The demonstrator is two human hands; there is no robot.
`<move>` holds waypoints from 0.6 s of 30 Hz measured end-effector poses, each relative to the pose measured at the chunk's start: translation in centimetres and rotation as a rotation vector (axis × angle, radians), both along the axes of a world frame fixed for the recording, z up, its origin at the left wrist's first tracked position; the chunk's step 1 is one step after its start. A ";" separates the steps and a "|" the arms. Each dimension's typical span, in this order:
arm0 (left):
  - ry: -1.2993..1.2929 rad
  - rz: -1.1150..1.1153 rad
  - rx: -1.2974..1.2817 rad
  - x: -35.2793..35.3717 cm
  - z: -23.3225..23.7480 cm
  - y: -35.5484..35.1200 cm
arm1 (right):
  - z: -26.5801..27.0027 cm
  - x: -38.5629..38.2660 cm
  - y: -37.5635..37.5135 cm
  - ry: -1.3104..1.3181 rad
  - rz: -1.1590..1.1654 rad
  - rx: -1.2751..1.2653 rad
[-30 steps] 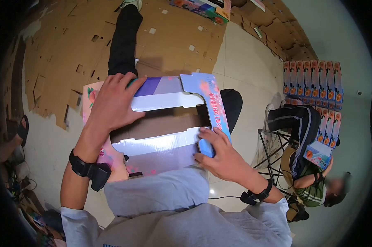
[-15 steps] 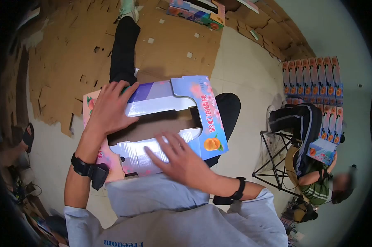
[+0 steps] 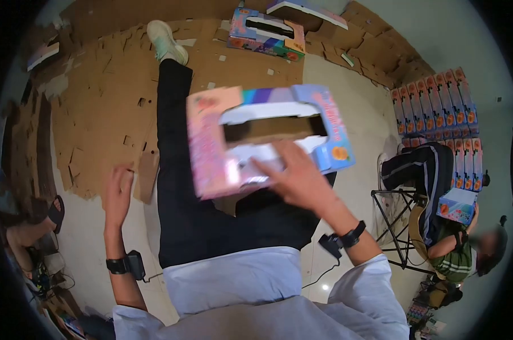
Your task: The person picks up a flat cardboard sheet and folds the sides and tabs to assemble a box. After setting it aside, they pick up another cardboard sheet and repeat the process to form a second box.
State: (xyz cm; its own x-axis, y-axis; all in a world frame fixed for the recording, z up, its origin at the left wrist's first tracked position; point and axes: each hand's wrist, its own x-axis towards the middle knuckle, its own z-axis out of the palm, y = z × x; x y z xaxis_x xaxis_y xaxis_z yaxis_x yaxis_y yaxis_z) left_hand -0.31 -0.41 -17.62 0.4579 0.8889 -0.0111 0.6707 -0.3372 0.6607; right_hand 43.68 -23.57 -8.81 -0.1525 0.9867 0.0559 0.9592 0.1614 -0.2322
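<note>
A printed fruit carton [image 3: 208,156], pink, purple and blue with fruit pictures and a long cut-out in its top, is held above my lap, slightly tilted. My right hand [image 3: 299,175] grips it at the near edge of the cut-out, with fingertips by the opening. The carton's brown inside shows through the slot. My left hand [image 3: 119,190] is away from the carton, off to the left over the floor, fingers loosely bent and apart with nothing seen in them. Both wrists wear black bands with small boxes.
Another fruit carton [image 3: 267,42] stands on flattened cardboard [image 3: 103,73] ahead. Stacked cartons [image 3: 435,107] line the right wall. A seated person [image 3: 455,249] at right holds a carton [image 3: 457,205] beside a black folding frame [image 3: 389,226]. Another person's foot [image 3: 56,212] shows at left.
My left hand has let go of the carton and moved left and down. My right hand has taken hold of it, and the carton has moved forward and right, off my lap.
</note>
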 end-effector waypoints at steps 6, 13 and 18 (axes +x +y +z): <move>0.151 -0.044 -0.229 -6.2 -8.2 -3.9 | -9.1 17.3 -3.1 -0.381 -0.821 -0.502; 0.246 0.262 -0.574 -14.2 -23.3 -4.7 | -11.8 7.7 -4.2 -0.206 -0.926 -0.101; 0.352 0.355 -0.557 -18.9 -32.9 -5.4 | -12.4 8.1 -5.0 -0.075 -0.943 0.037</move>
